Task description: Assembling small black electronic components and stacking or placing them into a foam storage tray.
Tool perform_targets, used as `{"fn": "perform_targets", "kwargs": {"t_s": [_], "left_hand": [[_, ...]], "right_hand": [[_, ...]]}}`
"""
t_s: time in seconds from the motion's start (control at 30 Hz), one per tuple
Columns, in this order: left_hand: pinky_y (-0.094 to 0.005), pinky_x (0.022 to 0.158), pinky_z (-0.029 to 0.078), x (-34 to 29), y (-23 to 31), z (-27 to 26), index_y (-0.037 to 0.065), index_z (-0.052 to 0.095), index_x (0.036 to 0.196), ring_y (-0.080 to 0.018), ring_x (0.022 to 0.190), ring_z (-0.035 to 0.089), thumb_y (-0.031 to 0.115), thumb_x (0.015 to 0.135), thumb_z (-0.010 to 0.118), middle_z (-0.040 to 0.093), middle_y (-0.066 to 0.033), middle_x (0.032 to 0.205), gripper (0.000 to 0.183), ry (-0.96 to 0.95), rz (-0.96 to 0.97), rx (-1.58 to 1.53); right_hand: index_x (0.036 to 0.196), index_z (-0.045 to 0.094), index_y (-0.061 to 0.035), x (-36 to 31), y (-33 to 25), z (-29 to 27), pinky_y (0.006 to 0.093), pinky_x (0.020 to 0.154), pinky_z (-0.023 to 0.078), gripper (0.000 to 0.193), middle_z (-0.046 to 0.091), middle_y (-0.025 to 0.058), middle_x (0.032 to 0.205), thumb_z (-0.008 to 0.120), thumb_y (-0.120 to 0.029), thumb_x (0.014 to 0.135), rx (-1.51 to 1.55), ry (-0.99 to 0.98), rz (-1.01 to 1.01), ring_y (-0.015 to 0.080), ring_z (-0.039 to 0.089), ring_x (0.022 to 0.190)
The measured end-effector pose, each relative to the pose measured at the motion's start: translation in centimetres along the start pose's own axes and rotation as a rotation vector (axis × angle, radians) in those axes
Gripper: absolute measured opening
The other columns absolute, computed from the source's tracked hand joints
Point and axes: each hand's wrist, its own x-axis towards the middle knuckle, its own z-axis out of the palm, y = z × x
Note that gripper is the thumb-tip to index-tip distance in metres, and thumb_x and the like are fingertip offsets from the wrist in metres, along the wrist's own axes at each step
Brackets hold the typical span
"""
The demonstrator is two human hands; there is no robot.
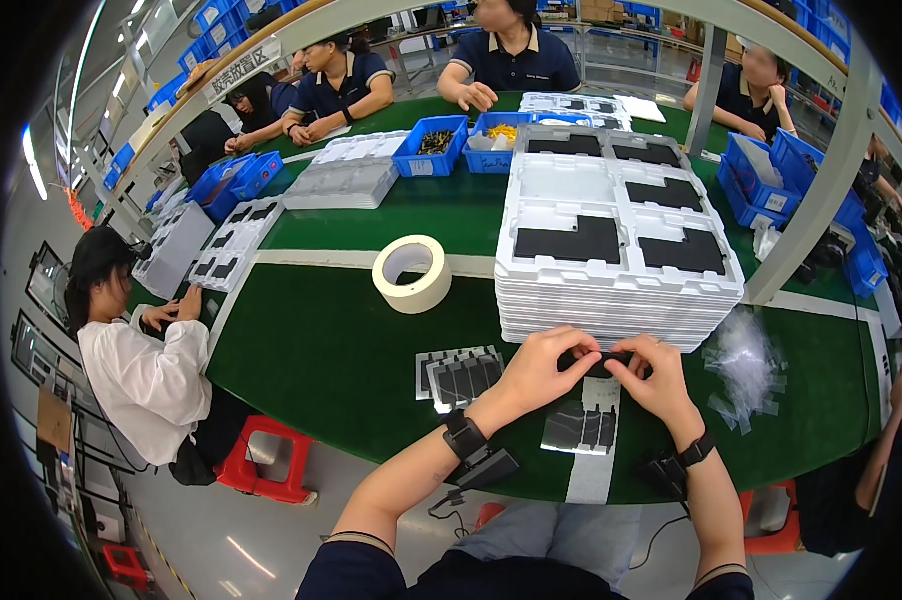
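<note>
A long green work table [371,340] runs through a busy workshop, with several other people seated around its far and left sides. At its near edge the person's two hands meet over a small black part [603,362]. The left hand [541,370] pinches the part's left end between thumb and fingers, and the right hand [656,378] grips its right end the same way, so both hands are closed on it, close together, just above the table. Both wrists wear dark bands.

Directly below the hands lies a short row of dark flat pieces [579,428] on a pale strip, and to the left of the left hand a second fanned group of dark pieces [461,375] rests on the green surface. Just behind the hands stands a tall stack of white moulded trays [611,270], with black rectangular plates sitting in the top tray's recesses. To the right of the right hand is a loose heap of clear plastic bags [746,365]. Farther left on the table sits a roll of cream tape [412,273], upright on its flat side. Beyond it are blue bins [433,148] and more grey trays [341,183].
</note>
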Motion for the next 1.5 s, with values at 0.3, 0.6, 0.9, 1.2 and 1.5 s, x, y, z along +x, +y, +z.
{"fn": "perform_targets", "kwargs": {"t_s": [0.3,0.6,0.9,1.2,1.5], "left_hand": [[-0.0251,0.061,0.047,0.0,-0.1,0.1,0.0,0.061,0.081,-0.0161,0.066,0.06,0.006,0.074,0.065,0.061,-0.0088,0.073,0.01,0.02,0.026,0.004],[-0.026,0.061,0.047,0.0,0.0,0.0,-0.001,0.06,0.081,-0.0174,0.065,0.06,0.005,0.074,0.064,0.06,-0.0093,0.073,0.01,0.018,0.046,0.011],[-0.0273,0.061,0.047,-0.2,-0.2,0.0,0.0,0.06,0.082,-0.0192,0.066,0.06,0.006,0.075,0.063,0.06,-0.0096,0.073,0.01,0.01,0.052,0.019],[-0.0267,0.061,0.047,-0.1,0.0,0.0,0.0,0.061,0.081,-0.0186,0.066,0.061,0.005,0.074,0.064,0.061,-0.0095,0.073,0.009,0.013,0.068,0.023],[-0.0262,0.063,0.048,0.0,0.6,-0.4,0.001,0.062,0.085,-0.018,0.068,0.061,0.004,0.072,0.067,0.062,-0.0091,0.075,0.014,0.072,0.122,0.02]], "right_hand": [[0.111,0.052,-0.0096,-0.2,0.2,0.3,0.0234,0.044,0.04,0.047,0.063,0.0107,0.077,0.07,-0.013,0.068,0.008,-0.114,0.056,0.0135,0.053,0.045],[0.111,0.052,-0.0107,-0.2,0.2,0.3,0.0276,0.045,0.039,0.042,0.053,0.008,0.051,0.066,-0.012,0.072,-0.025,-0.145,0.044,0.0191,0.051,0.042],[0.101,0.057,-0.0097,0.0,-0.5,0.2,0.0292,0.046,0.04,0.029,0.053,0.0083,0.053,0.065,-0.014,0.073,-0.08,-0.173,0.061,0.0213,0.053,0.047],[0.096,0.059,-0.0092,-0.1,-0.3,0.3,0.03,0.046,0.041,0.025,0.054,0.0092,0.056,0.065,-0.013,0.072,-0.11,-0.148,0.003,0.0218,0.054,0.048],[0.095,0.06,-0.0013,-0.2,-0.8,-0.2,0.0199,0.042,0.035,0.024,0.054,0.0029,0.055,0.065,-0.005,0.072,0.096,-0.094,0.035,0.0065,0.046,0.042]]}}
